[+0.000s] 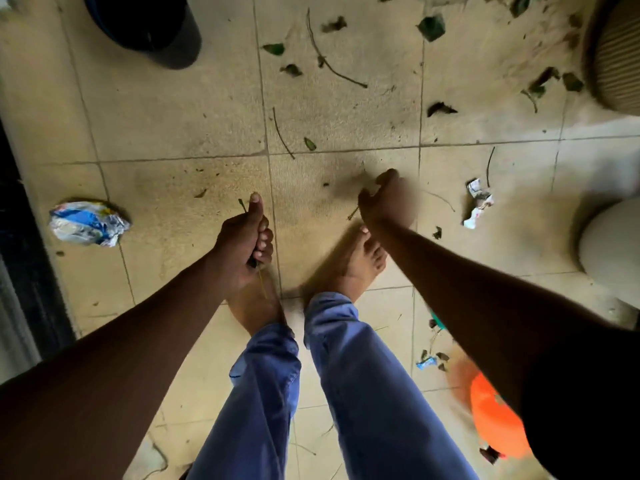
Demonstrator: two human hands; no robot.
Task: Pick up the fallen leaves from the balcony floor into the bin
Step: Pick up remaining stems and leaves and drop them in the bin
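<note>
Dusty tiled floor (180, 133), scattered leaves (431, 27), black bin (152, 26).

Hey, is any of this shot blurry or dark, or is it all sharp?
Head view: the right hand is smeared by motion blur; the left hand, gripping thin stems, is sharper; both forearms are dark, the floor tiles evenly lit; tile lines bow from wide-angle distortion.

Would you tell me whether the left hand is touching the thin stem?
Touching. The head view shows the left hand with its fingers curled round the stem, which sticks out above the thumb and below the fist.
</note>
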